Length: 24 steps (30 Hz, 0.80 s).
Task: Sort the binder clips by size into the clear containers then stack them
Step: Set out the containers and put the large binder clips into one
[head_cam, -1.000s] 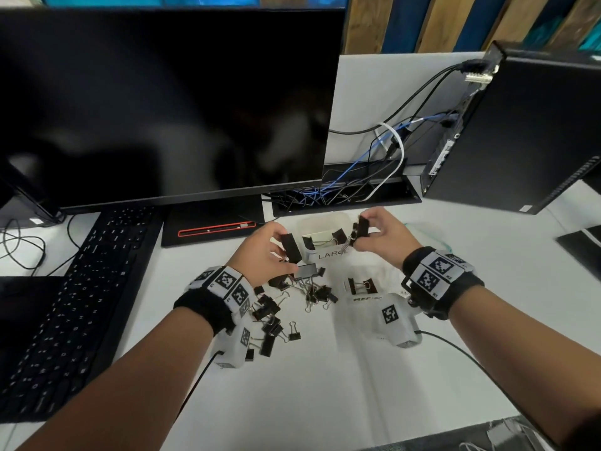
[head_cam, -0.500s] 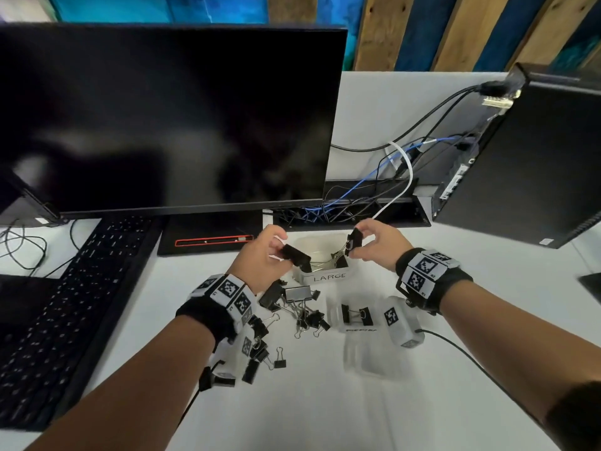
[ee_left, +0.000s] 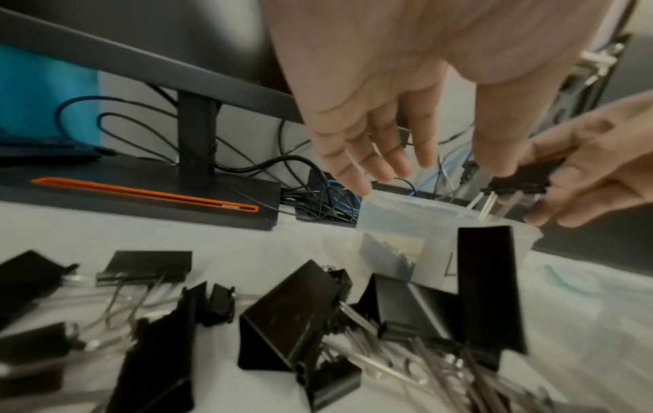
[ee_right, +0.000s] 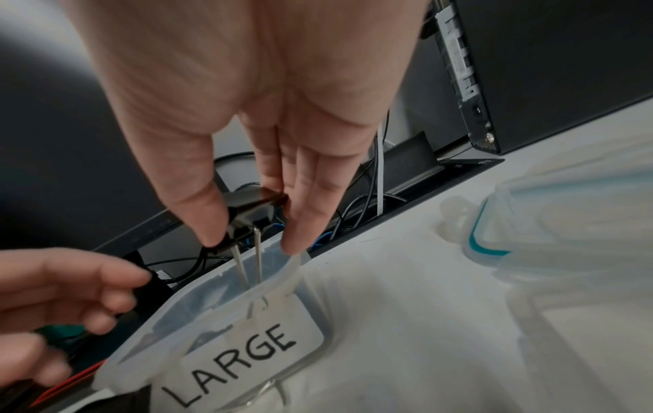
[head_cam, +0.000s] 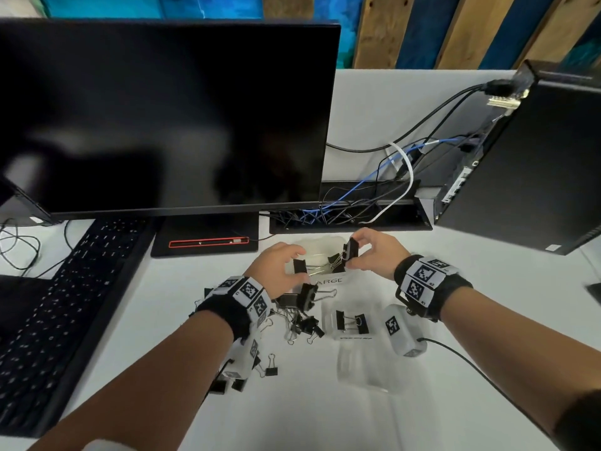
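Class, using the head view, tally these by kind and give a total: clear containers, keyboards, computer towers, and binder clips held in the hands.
Clear containers: 3 (labelled LARGE, middle one, nearest one)
Keyboard: 1
Computer tower: 1
Held binder clip: 1, pinched by the right hand
Total: 6

Mid-frame, container marked LARGE (head_cam: 328, 278); below left of it, loose clips (head_cam: 300, 322); below right, second container (head_cam: 349, 322); upper left, monitor (head_cam: 162, 118).
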Available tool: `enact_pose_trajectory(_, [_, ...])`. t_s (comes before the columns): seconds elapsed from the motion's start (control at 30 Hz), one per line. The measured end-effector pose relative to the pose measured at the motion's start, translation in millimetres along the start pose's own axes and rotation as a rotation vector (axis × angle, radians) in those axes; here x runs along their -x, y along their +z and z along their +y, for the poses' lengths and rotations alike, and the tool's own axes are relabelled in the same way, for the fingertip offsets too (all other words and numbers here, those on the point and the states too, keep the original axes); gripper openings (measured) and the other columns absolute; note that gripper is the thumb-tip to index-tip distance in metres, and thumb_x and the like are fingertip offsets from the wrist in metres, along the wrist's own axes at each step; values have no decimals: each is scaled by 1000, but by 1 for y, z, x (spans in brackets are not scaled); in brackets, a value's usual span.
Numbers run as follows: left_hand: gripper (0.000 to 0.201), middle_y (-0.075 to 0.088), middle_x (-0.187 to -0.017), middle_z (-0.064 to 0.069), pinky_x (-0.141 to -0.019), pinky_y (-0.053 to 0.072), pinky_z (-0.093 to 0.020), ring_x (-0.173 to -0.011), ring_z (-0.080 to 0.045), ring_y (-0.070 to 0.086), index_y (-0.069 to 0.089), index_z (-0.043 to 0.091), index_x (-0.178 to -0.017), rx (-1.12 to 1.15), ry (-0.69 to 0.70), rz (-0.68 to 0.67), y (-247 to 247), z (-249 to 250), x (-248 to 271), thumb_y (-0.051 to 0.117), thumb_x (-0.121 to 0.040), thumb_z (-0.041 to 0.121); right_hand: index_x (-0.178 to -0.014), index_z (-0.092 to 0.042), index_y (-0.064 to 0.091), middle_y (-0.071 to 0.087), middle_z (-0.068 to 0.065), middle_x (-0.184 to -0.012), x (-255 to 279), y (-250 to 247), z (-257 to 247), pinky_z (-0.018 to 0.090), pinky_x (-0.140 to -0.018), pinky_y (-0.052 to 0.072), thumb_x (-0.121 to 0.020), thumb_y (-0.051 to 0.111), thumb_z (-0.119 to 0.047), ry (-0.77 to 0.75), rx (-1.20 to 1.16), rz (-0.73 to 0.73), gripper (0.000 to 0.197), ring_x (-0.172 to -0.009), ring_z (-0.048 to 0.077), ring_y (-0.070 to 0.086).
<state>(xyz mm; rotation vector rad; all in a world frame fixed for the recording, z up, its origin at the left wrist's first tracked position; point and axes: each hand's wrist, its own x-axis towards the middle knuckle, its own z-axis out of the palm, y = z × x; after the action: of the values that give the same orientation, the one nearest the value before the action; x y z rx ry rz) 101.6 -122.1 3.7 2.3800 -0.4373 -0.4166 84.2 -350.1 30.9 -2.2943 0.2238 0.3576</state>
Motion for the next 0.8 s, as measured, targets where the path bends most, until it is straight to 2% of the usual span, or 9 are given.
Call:
enact_pose_trajectory(0.1, [42, 49, -120, 10, -103, 39, -33, -116, -11, 45, 55, 32, -119, -100, 30, -82, 7, 7, -3, 68, -79, 36, -105, -20, 58, 61, 0, -111, 0, 2, 3, 45, -91, 51, -69, 78, -19, -1, -20, 7, 42, -94, 26, 65])
enact_pose_trajectory(0.2, [29, 49, -110, 10, -94, 39, -23, -106, -8, 46, 58, 27, -105, -94, 50, -43, 9, 9, 1, 68, -79, 31, -107, -19, 57, 61, 0, -112, 1, 2, 6, 43, -92, 50, -69, 78, -18, -4, -26, 13, 43, -95, 25, 64])
enact_pose_trajectory(0.3, [23, 51, -101, 10, -84, 41, -22, -97, -9, 49, 58, 25, -97, -173, 73, -46, 14, 4, 11, 70, -78, 33, -108, -20, 57, 61, 0, -113, 2, 1, 9, 42, -92, 50, -70, 78, -18, -10, -27, 24, 44, -95, 24, 64])
enact_pose_trajectory(0.4, [23, 52, -86, 14, -78, 45, -25, -89, -10, 54, 61, 26, -89, -234, -17, -10, 20, -3, 17, 68, -77, 44, -110, -19, 56, 61, 1, -113, 2, 0, 11, 37, -89, 51, -71, 78, -17, -15, -38, 35, 45, -89, 24, 67])
enact_pose_trajectory(0.5, [28, 48, -74, 19, -69, 42, -24, -79, -8, 53, 67, 32, -94, -248, -139, -71, 26, -4, 19, 63, -77, 54, -111, -19, 56, 61, 0, -112, 2, 0, 11, 32, -83, 51, -72, 77, -17, -18, -46, 38, 44, -86, 21, 68])
enact_pose_trajectory(0.57, [28, 51, -68, 18, -63, 40, -23, -75, -8, 54, 68, 33, -91, -236, -177, -98, 28, -1, 19, 60, -78, 56, -111, -20, 56, 61, 0, -112, 2, 1, 10, 30, -81, 50, -72, 77, -17, -18, -51, 32, 44, -86, 20, 68])
enact_pose_trajectory(0.7, [16, 55, -63, 14, -57, 41, -21, -69, -8, 56, 63, 30, -75, -176, -194, -94, 32, 4, 16, 61, -82, 44, -111, -19, 56, 61, 0, -113, 0, 2, 9, 30, -81, 51, -73, 77, -15, -18, -53, 20, 43, -85, 20, 68])
enact_pose_trajectory(0.8, [4, 55, -63, 16, -63, 47, -21, -70, -8, 58, 67, 29, -81, -57, -194, -57, 31, 5, 16, 65, -82, 32, -109, -19, 56, 61, 1, -113, -2, 2, 9, 29, -79, 51, -73, 76, -14, -24, -49, 14, 41, -85, 21, 68])
